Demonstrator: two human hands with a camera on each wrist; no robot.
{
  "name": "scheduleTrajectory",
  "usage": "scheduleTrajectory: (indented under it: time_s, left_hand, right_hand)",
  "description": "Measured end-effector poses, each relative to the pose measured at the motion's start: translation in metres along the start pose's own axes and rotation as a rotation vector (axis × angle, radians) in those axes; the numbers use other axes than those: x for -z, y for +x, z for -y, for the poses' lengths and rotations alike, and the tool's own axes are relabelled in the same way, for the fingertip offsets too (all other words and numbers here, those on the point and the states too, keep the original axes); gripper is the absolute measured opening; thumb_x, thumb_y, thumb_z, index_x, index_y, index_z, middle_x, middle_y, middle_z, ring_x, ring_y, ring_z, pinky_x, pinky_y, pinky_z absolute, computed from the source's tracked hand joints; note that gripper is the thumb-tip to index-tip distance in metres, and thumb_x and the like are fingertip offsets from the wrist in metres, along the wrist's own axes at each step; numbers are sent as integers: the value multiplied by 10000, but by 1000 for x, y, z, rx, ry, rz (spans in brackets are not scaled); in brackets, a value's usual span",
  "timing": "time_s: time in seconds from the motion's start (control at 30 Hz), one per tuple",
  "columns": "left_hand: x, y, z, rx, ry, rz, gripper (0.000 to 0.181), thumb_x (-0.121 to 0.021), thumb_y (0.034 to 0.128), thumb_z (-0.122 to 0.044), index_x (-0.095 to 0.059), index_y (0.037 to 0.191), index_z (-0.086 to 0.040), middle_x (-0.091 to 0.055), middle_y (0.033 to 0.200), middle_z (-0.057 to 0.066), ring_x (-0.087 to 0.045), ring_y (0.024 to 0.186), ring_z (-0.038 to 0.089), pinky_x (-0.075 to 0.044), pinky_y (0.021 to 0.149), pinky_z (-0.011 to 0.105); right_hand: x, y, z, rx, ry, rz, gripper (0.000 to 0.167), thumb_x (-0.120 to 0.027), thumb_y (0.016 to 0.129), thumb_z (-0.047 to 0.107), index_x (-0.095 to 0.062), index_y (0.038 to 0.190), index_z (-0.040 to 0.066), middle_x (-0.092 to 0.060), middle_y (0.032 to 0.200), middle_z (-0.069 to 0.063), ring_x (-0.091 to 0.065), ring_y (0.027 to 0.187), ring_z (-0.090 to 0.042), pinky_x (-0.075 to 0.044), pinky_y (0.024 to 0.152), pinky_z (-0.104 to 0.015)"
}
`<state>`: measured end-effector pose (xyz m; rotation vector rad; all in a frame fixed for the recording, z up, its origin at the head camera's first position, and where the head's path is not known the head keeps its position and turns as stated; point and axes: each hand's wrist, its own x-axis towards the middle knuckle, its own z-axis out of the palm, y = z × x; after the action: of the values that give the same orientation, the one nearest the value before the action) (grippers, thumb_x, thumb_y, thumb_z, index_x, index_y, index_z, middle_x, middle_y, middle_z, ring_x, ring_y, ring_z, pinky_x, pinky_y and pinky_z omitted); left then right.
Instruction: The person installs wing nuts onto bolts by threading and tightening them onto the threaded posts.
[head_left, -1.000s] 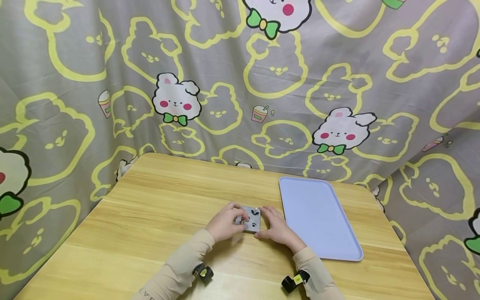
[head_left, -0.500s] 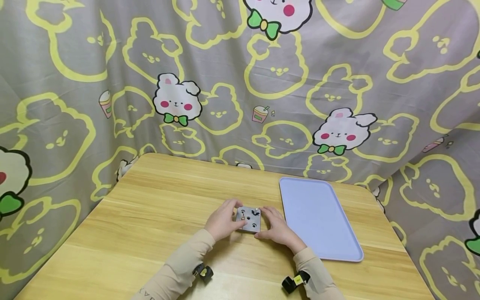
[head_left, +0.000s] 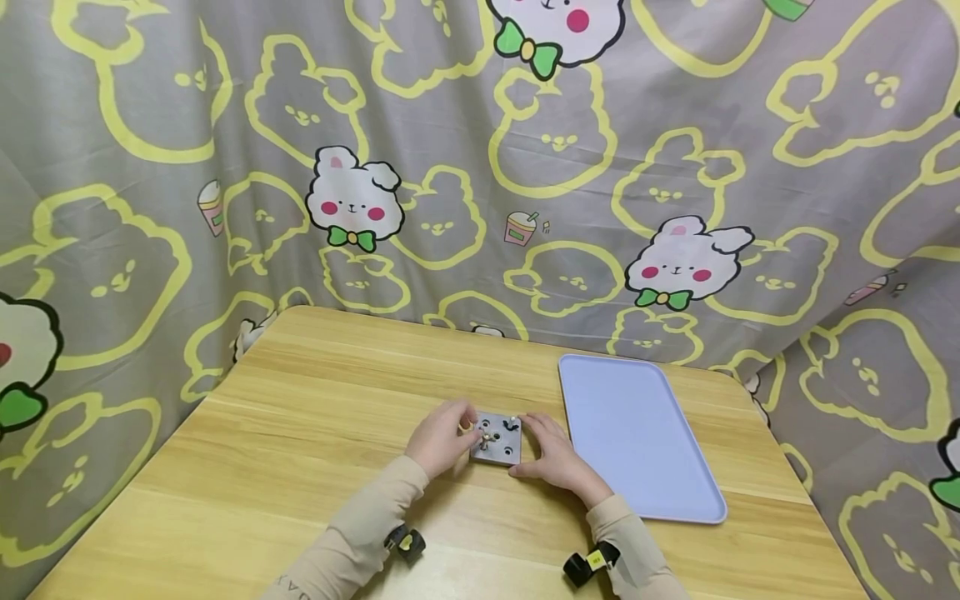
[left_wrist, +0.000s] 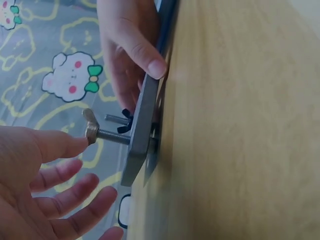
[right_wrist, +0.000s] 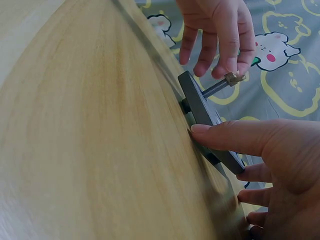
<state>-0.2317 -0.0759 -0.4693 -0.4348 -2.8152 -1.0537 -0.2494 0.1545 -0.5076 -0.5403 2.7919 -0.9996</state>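
A square grey metal plate with several holes stands slightly raised above the table. From its left part rises a threaded bolt carrying a brass-coloured wing nut. A shorter bolt with a black wing nut stands farther right on the plate. At the brass nut, a fingertip of my left hand touches its side; the other fingers spread loosely, apart from it. My right hand holds the plate's right side, with thumb on the near edge and fingers on the far edge, partly hidden.
A pale blue rectangular tray lies right of the plate, partly under the right forearm. The wooden table reaches back to a printed curtain. A small black camera is strapped to each wrist.
My left fingers, first over the plate's left part, have drawn back leftward to the brass wing nut, uncovering more of the plate. The right hand and plate stay put.
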Motion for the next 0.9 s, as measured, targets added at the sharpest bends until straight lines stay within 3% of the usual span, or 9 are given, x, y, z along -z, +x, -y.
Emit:
scheduleTrajectory:
  time_s: [0.13,0.27,0.53,0.67,0.77,0.9]
  left_hand:
    - [-2,0,0,-14,10,-20,84,-696,860,-191,-614,844,-189,-638,854,-32,-572,790,105,-474,687,243]
    - [-3,0,-2,-8,-3,-13,35,-656,871,-148,-647,884,-179,-656,894,-14,-584,802,119,-491,704,264]
    - [-3,-2,-3,-26,-69,133,236,-637,863,-126,-690,1092,-143,-658,1075,73,-617,907,185,-548,804,386]
    - [-4,-2,-1,-35,-101,190,313,-662,839,-136,-669,1152,-142,-635,1097,91,-589,899,195,-528,797,390]
    - [-4,-1,0,-35,-115,189,321,-678,846,-157,-660,1166,-138,-632,1133,100,-600,925,222,-529,810,403]
    - [-3,-1,1,-19,-124,144,316,-669,866,-168,-652,1177,-118,-630,1207,122,-631,1023,286,-544,875,463]
  right_hand:
    - [0,0,0,4,-5,-2,926,-849,696,337,-411,1459,50,-353,1523,-233,-235,1446,-451,-221,1158,-643]
    - [1,0,0,3,1,3,927,-846,700,337,-405,1462,48,-344,1527,-237,-230,1447,-453,-215,1155,-651]
    - [1,-1,1,3,6,2,926,-847,697,333,-409,1457,36,-348,1522,-240,-230,1446,-456,-218,1151,-655]
    - [1,-1,1,8,3,0,925,-849,692,329,-415,1453,33,-354,1519,-239,-237,1444,-455,-223,1152,-651]
    - [1,-1,1,6,1,2,924,-848,694,330,-414,1454,36,-353,1520,-237,-236,1445,-453,-223,1151,-653]
    - [1,-1,1,8,2,1,925,-847,693,330,-413,1454,34,-354,1519,-239,-245,1440,-452,-227,1150,-653]
